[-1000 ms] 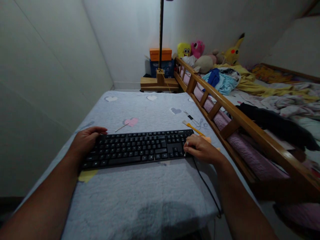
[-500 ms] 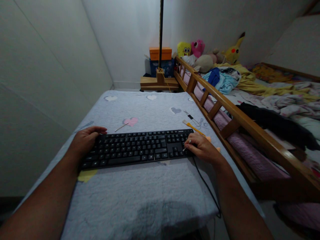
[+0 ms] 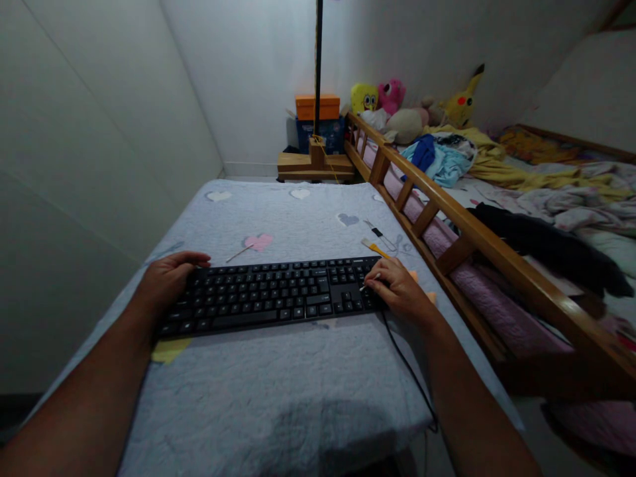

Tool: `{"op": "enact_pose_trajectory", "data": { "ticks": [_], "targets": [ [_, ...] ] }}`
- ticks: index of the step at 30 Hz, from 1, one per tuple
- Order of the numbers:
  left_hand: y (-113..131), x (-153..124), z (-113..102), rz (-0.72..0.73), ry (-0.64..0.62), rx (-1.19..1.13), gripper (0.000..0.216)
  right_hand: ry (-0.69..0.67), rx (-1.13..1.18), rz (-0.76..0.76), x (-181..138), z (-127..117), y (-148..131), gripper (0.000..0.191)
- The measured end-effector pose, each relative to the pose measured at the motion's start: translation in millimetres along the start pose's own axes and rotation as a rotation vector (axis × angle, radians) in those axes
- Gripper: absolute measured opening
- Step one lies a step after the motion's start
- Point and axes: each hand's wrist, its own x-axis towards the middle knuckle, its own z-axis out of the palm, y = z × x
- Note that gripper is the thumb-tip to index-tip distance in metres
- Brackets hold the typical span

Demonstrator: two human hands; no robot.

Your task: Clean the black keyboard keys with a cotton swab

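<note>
A black keyboard lies across the heart-patterned cloth. Its left end is gripped by my left hand, thumb and fingers curled round the edge. Over the number pad, my right hand pinches a thin white cotton swab with its tip down at the keys. Part of the number pad is hidden under that hand. Another cotton swab rests behind the keyboard, beside a pink heart. A small yellow-handled brush lies just beyond my right hand.
A thin wire item with a black middle lies behind the brush. Orange pieces sit partly behind my right wrist. The keyboard cable runs toward the front right edge. A wooden bed rail borders the right; a wall stands left.
My right hand has shifted slightly with the cotton swab, whose tip now sits a little higher and further left on the keys. My left hand keeps its hold on the keyboard.
</note>
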Motion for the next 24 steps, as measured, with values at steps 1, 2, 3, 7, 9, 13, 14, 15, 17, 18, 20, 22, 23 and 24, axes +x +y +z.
{"op": "enact_pose_trajectory", "data": {
  "ticks": [1,2,3,7,9,13,14,15,17,18,20,22,23,24],
  "targets": [
    [1.1,-0.7,0.1,-0.005,0.001,-0.002,0.034,0.002,-0.001,0.0,0.0,0.4,0.2,0.014],
    [2.1,-1.4,0.2,-0.008,0.004,-0.003,0.034,0.005,0.0,-0.002,0.0,0.6,0.3,0.015],
    [3.1,-2.1,0.3,-0.009,0.006,-0.002,0.034,0.007,0.001,-0.004,0.0,0.8,0.4,0.015],
    [5.4,-4.1,-0.1,-0.005,0.009,0.028,0.035,-0.005,0.015,-0.014,0.3,0.5,1.1,0.016],
    [5.7,-4.3,-0.5,-0.003,0.009,0.047,0.035,-0.002,0.019,-0.017,0.7,0.6,1.5,0.015],
    [5.3,-3.6,-0.9,0.008,0.015,0.055,0.036,0.022,0.009,-0.015,1.8,2.7,1.8,0.015],
    [5.0,-3.4,-0.9,0.008,0.015,0.054,0.036,0.03,0.003,-0.015,2.2,3.6,1.7,0.016],
    [4.5,-3.2,-0.9,0.01,0.015,0.053,0.036,0.041,-0.004,-0.014,2.6,4.6,1.6,0.016],
    [3.4,-2.7,-0.9,0.014,0.01,0.055,0.036,0.064,-0.022,-0.01,3.5,6.9,1.4,0.017],
    [2.7,-2.4,-1.0,0.018,0.008,0.056,0.036,0.077,-0.031,-0.01,4.0,8.1,1.5,0.017],
    [1.0,-1.7,-1.0,0.025,0.004,0.055,0.037,0.099,-0.051,-0.008,5.0,10.4,2.1,0.016],
    [-0.8,-0.8,-0.9,0.021,-0.004,0.041,0.037,0.119,-0.074,-0.003,5.9,12.7,3.2,0.016],
    [-1.5,-0.4,-0.9,0.018,-0.007,0.035,0.038,0.129,-0.085,0.001,6.3,13.8,3.9,0.016],
    [-2.0,0.0,-0.8,0.015,-0.012,0.034,0.039,0.136,-0.097,0.005,6.7,14.8,4.6,0.016]
  ]
}}
